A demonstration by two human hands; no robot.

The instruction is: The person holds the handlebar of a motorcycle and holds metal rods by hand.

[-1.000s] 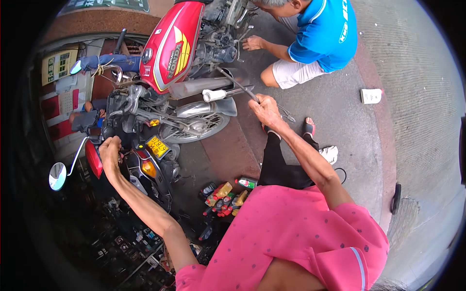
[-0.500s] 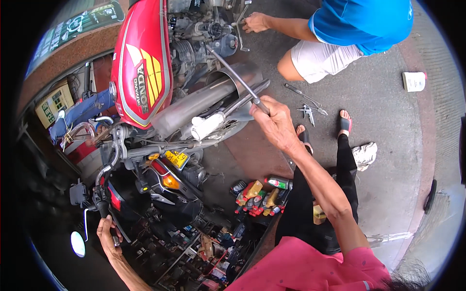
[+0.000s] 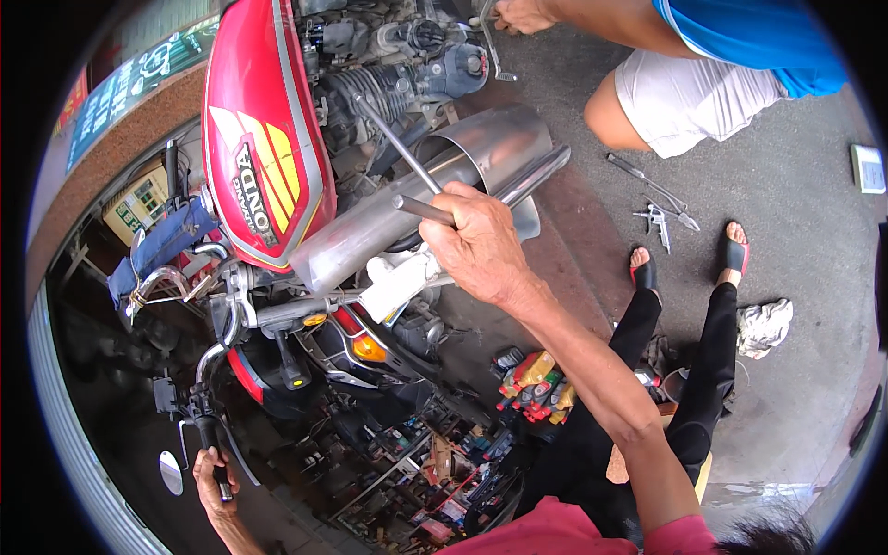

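A red-tanked motorcycle stands in front of me, its grey engine at the top. My right hand is closed round the handle of a long metal T-handle wrench. The shaft slants up and left, its tip beside the finned part of the engine. One end of the cross handle sticks out left of my fist. At lower left my left hand wraps round the black handlebar grip. A curved silver metal guard lies beyond my right hand; a white piece hangs below it.
A co-worker in blue squats at upper right, a hand at a metal lever. Tools, a cloth and a white container lie on the ground. Several bottles stand near my legs; another motorcycle is close below.
My right hand has moved left with the wrench, now more turned so its cross handle shows. The view has shifted; my left hand stays on the handlebar grip.
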